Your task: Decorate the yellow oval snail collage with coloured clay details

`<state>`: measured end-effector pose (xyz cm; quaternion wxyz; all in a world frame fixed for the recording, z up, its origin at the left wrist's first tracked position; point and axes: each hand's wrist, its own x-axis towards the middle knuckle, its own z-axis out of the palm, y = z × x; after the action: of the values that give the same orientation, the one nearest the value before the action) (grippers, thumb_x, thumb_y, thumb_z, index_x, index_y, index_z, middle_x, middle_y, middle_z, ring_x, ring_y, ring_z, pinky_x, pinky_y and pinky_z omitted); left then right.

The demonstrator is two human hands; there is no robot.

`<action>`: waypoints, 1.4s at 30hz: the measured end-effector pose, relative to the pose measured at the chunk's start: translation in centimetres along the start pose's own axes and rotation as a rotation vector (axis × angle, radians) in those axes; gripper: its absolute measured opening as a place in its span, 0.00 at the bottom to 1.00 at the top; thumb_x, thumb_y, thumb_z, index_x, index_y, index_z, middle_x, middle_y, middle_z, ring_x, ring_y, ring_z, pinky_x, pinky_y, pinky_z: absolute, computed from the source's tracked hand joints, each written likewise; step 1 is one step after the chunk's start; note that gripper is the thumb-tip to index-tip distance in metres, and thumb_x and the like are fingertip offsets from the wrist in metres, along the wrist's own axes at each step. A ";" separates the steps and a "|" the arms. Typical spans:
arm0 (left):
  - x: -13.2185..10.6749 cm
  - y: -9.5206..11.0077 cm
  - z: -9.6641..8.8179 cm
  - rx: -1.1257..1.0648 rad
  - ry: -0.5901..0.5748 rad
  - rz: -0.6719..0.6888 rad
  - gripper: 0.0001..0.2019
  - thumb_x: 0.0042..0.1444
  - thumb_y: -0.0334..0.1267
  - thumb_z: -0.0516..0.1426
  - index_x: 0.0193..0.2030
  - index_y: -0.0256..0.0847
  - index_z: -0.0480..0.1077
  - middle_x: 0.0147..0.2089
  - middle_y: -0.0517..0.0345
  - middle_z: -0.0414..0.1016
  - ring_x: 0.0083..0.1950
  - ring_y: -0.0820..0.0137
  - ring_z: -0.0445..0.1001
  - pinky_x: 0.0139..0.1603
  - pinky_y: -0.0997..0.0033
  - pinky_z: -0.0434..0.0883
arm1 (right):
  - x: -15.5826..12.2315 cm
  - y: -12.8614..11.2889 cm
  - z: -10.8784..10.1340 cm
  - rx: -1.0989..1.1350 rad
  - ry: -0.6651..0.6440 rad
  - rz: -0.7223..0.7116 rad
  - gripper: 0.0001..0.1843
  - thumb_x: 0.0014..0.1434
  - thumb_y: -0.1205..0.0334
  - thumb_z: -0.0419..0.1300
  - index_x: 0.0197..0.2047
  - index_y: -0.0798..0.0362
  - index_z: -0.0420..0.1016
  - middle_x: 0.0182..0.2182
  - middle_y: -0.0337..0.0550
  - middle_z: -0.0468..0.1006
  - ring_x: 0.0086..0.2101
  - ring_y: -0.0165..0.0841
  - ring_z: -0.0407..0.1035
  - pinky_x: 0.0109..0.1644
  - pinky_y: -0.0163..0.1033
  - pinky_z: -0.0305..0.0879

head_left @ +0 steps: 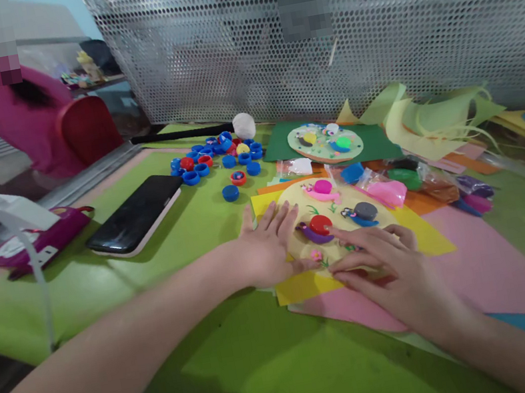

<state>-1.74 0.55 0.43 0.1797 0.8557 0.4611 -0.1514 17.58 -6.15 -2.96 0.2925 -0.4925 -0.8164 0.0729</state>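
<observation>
A round cream paper disc lies on yellow paper. On it are several snails made of clay and bottle caps: a red-capped one with a purple body, a grey-capped blue one and a pink one. A pink clay flower and green grass bits sit near the bottom. My left hand rests spread over the disc's left edge. My right hand holds nothing visible; its forefinger reaches to the red-capped snail, and its other fingers partly cover the disc's lower right.
Loose blue and red bottle caps lie behind my left hand, near a black phone and a magenta pouch. Bagged clay and pink paper are at right. Another decorated disc lies behind. A person sits at left.
</observation>
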 end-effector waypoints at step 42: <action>-0.4 -0.1 -0.2 0.049 -0.021 -0.021 0.43 0.54 0.64 0.35 0.65 0.34 0.22 0.66 0.56 0.15 0.67 0.60 0.21 0.60 0.43 0.25 | -0.7 0.5 -4.6 -0.265 -0.188 -0.271 0.30 0.63 0.66 0.41 0.65 0.54 0.29 0.49 0.52 0.71 0.57 0.42 0.55 0.51 0.63 0.54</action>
<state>-2.06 0.42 0.80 0.1621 0.8533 0.4642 -0.1735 20.72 -7.29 0.34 0.1550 -0.4032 -0.9014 -0.0296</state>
